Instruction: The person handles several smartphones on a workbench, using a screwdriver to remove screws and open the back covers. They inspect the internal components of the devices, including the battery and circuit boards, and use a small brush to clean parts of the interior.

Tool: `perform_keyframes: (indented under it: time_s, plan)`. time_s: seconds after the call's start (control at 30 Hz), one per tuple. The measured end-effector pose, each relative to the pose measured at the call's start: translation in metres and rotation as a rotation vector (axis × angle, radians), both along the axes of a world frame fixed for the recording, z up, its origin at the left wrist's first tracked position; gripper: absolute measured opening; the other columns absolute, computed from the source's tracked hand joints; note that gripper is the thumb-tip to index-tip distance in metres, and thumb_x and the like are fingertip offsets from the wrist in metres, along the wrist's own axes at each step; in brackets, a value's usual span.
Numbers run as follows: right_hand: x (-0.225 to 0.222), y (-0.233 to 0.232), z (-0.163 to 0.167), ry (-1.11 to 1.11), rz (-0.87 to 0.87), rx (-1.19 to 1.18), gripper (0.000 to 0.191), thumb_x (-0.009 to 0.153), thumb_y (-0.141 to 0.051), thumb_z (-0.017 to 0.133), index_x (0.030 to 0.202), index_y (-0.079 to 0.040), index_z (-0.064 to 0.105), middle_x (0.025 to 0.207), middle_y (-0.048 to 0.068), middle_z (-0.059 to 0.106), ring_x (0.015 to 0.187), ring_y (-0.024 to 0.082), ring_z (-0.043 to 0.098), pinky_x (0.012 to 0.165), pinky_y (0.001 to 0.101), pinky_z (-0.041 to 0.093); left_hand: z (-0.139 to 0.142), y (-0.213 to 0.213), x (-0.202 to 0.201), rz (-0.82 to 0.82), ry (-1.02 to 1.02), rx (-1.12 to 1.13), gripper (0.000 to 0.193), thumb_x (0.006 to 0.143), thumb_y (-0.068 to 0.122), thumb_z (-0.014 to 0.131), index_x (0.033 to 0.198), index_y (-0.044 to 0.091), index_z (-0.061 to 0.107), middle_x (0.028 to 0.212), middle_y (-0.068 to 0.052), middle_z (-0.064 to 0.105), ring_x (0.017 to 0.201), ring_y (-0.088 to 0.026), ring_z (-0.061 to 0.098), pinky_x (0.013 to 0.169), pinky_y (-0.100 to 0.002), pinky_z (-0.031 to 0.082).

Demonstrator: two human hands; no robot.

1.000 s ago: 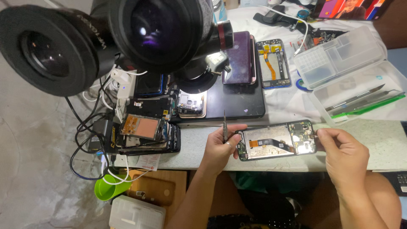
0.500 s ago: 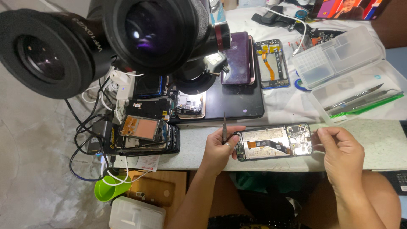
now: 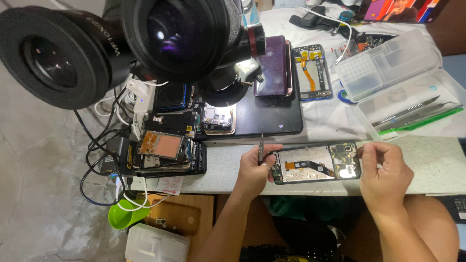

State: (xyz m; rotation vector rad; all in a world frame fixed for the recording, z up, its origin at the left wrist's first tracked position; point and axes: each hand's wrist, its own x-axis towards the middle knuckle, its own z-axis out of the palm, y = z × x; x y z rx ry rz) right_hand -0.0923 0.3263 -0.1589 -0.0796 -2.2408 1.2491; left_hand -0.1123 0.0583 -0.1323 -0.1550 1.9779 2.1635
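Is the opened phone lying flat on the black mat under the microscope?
No: the opened phone is held between the left hand and the right hand at the table's front edge, clear of the black mat.

Opened phone [image 3: 316, 163] between both hands (tweezers [image 3: 261, 148] left)

bare counter [image 3: 427, 160] right, phone stack [image 3: 167, 153] left

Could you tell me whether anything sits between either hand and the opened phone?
Nothing visible does. The left hand, pinching tweezers, grips one end of the opened phone, and the right hand holds the other end directly.
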Motion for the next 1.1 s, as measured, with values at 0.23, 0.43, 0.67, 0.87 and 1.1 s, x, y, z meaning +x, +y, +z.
perform_keyframes:
  time_s: [0.23, 0.43, 0.67, 0.87, 1.1]
  plan:
    - [-0.007, -0.007, -0.019, 0.096, -0.062, -0.014, 0.019, 0.121, -0.015, 0.066, 0.114, 0.001, 0.061, 0.086, 0.007, 0.068, 0.077, 0.012, 0.065, 0.074, 0.0226, 0.052, 0.007, 0.002, 0.000, 0.023, 0.006, -0.042, 0.027, 0.097, -0.003, 0.055, 0.118, 0.001, 0.072, 0.077, -0.003, 0.063, 0.055, -0.007, 0.055, 0.044, -0.022, 0.048]
    - [-0.009, -0.001, -0.028, 0.150, -0.023, -0.195, 0.015, 0.125, -0.010, 0.050, 0.122, 0.001, 0.040, 0.071, 0.008, 0.059, 0.058, 0.013, 0.060, 0.059, 0.0246, 0.047, 0.003, 0.003, 0.001, 0.009, -0.018, -0.063, 0.025, 0.098, -0.002, 0.056, 0.117, 0.002, 0.072, 0.075, -0.001, 0.062, 0.052, -0.007, 0.052, 0.043, -0.023, 0.044]
    - [-0.006, 0.022, -0.028, 0.164, 0.150, -0.381, 0.015, 0.127, -0.010, 0.042, 0.115, -0.001, 0.039, 0.074, 0.011, 0.059, 0.055, 0.013, 0.054, 0.054, 0.0251, 0.046, -0.001, 0.006, 0.005, 0.024, 0.033, -0.118, 0.024, 0.098, -0.001, 0.058, 0.116, 0.005, 0.073, 0.075, 0.001, 0.060, 0.056, -0.005, 0.049, 0.049, -0.024, 0.040]
    - [0.034, 0.026, -0.023, -0.057, 0.132, -0.007, 0.014, 0.116, -0.008, 0.054, 0.107, 0.001, 0.061, 0.075, 0.010, 0.066, 0.056, 0.014, 0.058, 0.056, 0.0256, 0.048, 0.003, 0.006, 0.007, 0.016, 0.200, -0.253, 0.024, 0.097, -0.002, 0.060, 0.117, 0.004, 0.073, 0.076, 0.000, 0.062, 0.067, -0.006, 0.050, 0.060, -0.024, 0.044]
    - [0.059, 0.004, 0.001, 0.033, 0.367, 0.343, 0.024, 0.083, -0.003, 0.076, 0.106, -0.007, 0.074, 0.087, 0.009, 0.074, 0.071, 0.021, 0.071, 0.062, 0.0308, 0.054, 0.025, 0.006, 0.005, -0.051, -0.024, -0.248, 0.024, 0.098, -0.001, 0.055, 0.114, 0.005, 0.071, 0.070, -0.004, 0.062, 0.056, -0.012, 0.051, 0.050, -0.030, 0.040]
